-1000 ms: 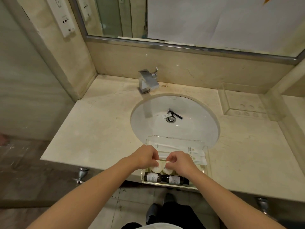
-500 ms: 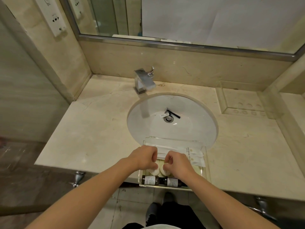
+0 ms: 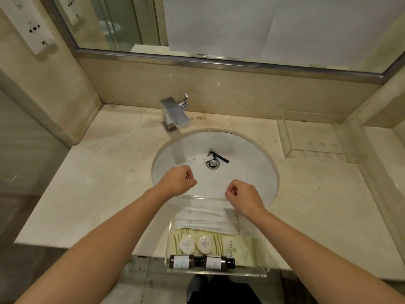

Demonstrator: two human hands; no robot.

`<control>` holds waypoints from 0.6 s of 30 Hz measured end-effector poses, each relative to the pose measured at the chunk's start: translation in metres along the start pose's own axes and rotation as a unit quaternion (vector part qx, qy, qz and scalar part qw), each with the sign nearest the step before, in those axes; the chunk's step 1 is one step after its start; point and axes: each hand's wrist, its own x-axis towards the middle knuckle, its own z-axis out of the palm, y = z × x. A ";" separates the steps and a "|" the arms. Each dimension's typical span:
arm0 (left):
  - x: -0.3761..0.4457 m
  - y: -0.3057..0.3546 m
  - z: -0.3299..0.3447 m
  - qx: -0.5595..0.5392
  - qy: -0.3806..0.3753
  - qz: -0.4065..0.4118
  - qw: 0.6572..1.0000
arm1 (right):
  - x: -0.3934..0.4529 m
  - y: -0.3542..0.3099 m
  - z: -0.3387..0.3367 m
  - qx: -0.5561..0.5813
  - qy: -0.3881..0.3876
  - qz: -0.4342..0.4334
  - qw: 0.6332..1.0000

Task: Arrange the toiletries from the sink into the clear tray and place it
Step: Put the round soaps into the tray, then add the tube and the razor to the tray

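Tray [image 3: 262, 265] holds 2 bottles [image 3: 182, 261], 2 soaps [image 3: 187, 244]; sink [image 3: 252, 172] 1 razor [image 3: 219, 156].

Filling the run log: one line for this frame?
hands: left, right empty over sink | razor, sachet by drain | tray: soaps, bottles, packets

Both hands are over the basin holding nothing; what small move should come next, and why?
Probably reach the right hand forward to the black razor by the drain. It and the small white tube are the only items left in the white sink basin; the clear tray holds the rest.
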 end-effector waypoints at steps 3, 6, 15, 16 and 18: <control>0.019 0.004 -0.003 -0.016 0.005 -0.023 1.000 | 0.021 0.008 -0.012 -0.002 0.000 0.017 1.000; 0.037 0.004 -0.003 -0.030 0.004 -0.047 0.998 | 0.041 0.016 -0.019 -0.008 -0.006 0.031 0.999; 0.082 0.001 0.009 -0.040 0.003 -0.095 0.995 | 0.091 0.035 -0.024 -0.042 -0.043 0.054 0.997; 0.087 0.001 0.011 -0.039 0.002 -0.098 0.994 | 0.095 0.036 -0.025 -0.047 -0.047 0.055 0.996; 0.097 0.000 0.015 -0.042 0.001 -0.107 0.993 | 0.105 0.038 -0.025 -0.060 -0.061 0.052 0.995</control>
